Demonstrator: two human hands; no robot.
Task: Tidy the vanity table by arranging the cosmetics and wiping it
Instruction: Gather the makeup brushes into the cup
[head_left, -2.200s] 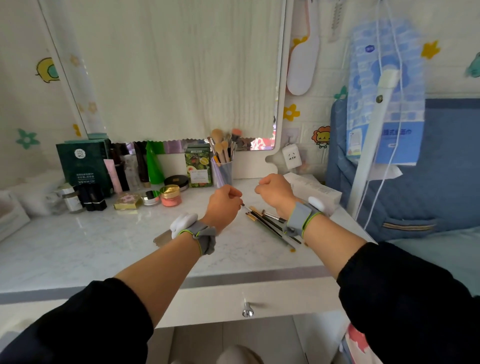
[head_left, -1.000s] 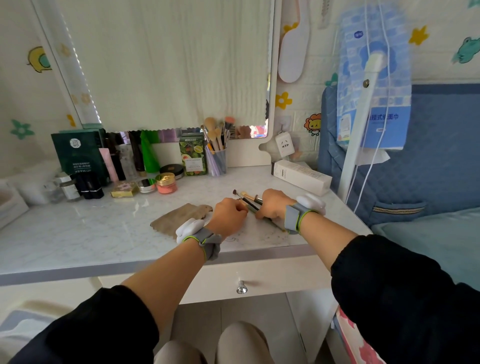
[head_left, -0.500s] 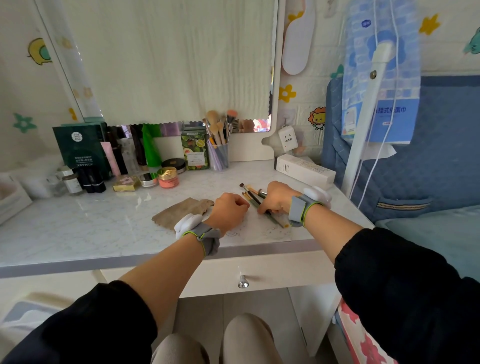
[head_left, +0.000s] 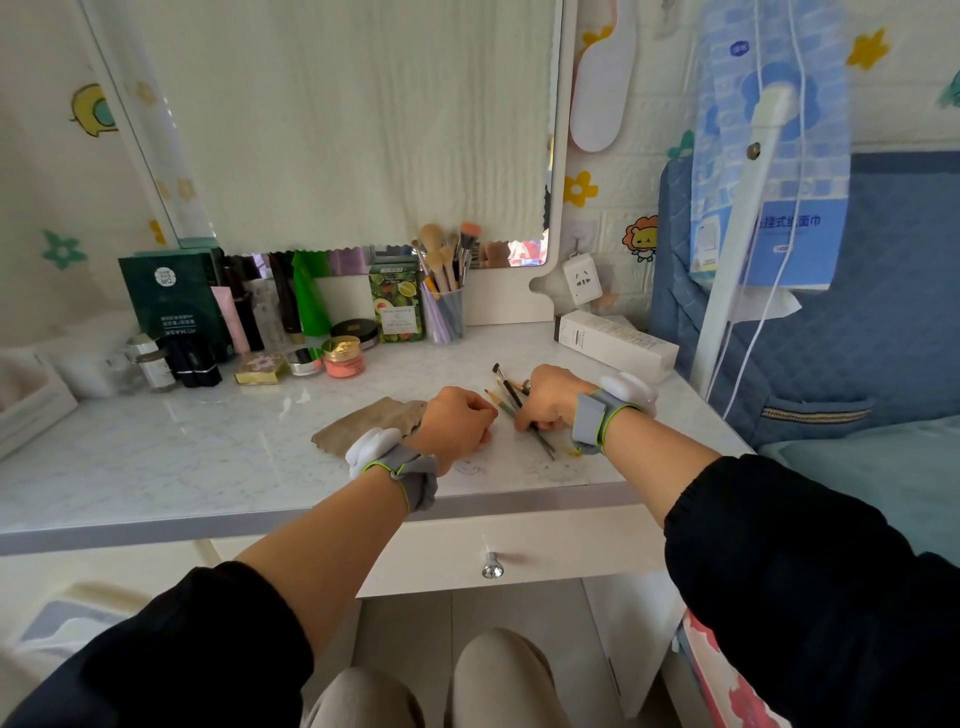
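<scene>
A bundle of thin makeup brushes and pencils (head_left: 503, 391) lies on the marble vanity top (head_left: 208, 457), right of centre. My right hand (head_left: 548, 397) rests on the bundle with fingers curled round its middle. My left hand (head_left: 457, 422) is a curled fist beside the bundle's left side, touching a green pencil; its fingertips are hidden, so a grip cannot be told. A brown cloth (head_left: 363, 422) lies flat just left of my left wrist. The brush cup (head_left: 445, 310) stands full at the back by the mirror.
Along the back left stand a green box (head_left: 174, 296), tubes, dark bottles, an orange jar (head_left: 344, 358) and a gold compact (head_left: 260, 368). A long white box (head_left: 615, 345) lies back right. A blue bed and a white post border the right edge. Below is a drawer knob (head_left: 492, 566).
Both hands came down from above the table onto the bundle of brushes and pencils. In the last half second they hardly moved; the left fist closed the small gap to the pencils.
</scene>
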